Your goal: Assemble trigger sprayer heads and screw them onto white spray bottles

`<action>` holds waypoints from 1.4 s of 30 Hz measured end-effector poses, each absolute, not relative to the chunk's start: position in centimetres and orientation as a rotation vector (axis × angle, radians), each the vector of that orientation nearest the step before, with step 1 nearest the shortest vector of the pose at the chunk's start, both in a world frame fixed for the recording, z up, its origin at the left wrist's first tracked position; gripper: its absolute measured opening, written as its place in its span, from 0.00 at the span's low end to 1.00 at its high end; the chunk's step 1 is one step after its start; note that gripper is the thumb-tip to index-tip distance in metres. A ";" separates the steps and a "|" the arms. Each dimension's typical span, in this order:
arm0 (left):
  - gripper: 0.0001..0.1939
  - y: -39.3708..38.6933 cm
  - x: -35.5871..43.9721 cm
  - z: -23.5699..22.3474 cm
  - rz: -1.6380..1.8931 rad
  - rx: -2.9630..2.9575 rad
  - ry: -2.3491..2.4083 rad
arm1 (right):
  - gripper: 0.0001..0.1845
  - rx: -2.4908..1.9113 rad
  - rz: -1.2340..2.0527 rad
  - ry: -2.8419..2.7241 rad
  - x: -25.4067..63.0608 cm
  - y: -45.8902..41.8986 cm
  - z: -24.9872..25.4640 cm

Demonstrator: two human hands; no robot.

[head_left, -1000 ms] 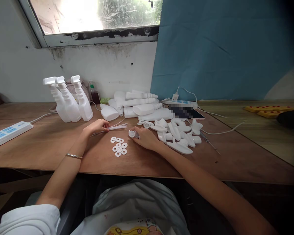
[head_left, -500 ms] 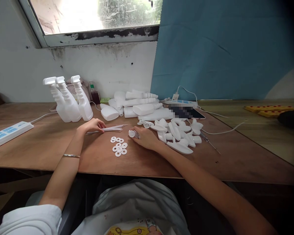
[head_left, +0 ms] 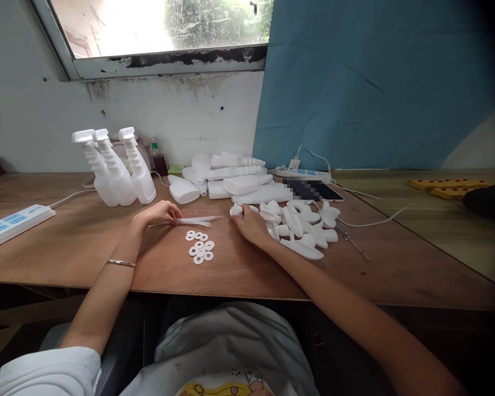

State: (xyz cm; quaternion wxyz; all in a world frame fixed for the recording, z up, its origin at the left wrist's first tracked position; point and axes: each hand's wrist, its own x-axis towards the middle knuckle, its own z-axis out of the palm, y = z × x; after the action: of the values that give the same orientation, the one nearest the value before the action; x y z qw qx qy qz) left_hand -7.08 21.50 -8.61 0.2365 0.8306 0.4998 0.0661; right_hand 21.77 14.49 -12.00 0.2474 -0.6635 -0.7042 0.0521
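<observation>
Gripping tubes (head_left: pixel 196 221) in your left fingers (head_left: pixel 175 211), you've shifted your right fingers (head_left: pixel 240 221), closed round a fitting (head_left: pixel 236 210), toward the spray heads (head_left: pixel 292 221), leaving both parts unjoined.

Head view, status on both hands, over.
Left hand holding thin white tubes. Right hand at a white plastic part, grip unclear. White rings on the near side; piled spray heads close by the right hand.

Bunched white tubes (head_left: pixel 196 221); round-mouthed white fitting (head_left: pixel 236 211)

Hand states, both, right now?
Left hand: closed, holding thin white tubes.
Right hand: at a white plastic part; whether closed on it, cannot tell.
</observation>
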 end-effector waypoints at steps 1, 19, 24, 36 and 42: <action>0.16 21.5 -7.0 -8.6 0.181 2.278 1.351 | 0.16 -1.812 0.138 -1.918 21.8 14.5 -12.0; 0.17 20.6 -3.7 -9.8 0.261 2.449 1.037 | 0.16 -1.788 0.240 -1.915 21.5 14.9 -12.2; 0.18 20.6 -3.5 -10.1 0.293 2.471 1.016 | 0.16 -1.783 0.266 -1.897 21.6 15.0 -12.3; 0.18 20.4 -2.4 -10.6 0.354 2.561 0.978 | 0.16 -1.738 0.314 -1.917 21.5 15.1 -12.4; 0.18 20.9 -2.7 -11.1 0.404 2.572 1.064 | 0.17 -1.768 0.280 -1.898 21.8 15.1 -12.3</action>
State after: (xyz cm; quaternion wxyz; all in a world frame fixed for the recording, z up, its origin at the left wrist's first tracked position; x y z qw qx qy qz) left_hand -2.70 20.89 -11.06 0.1638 0.9022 0.3731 0.1415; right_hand 21.80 15.08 -12.26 0.2630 -0.6538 -0.7019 0.1034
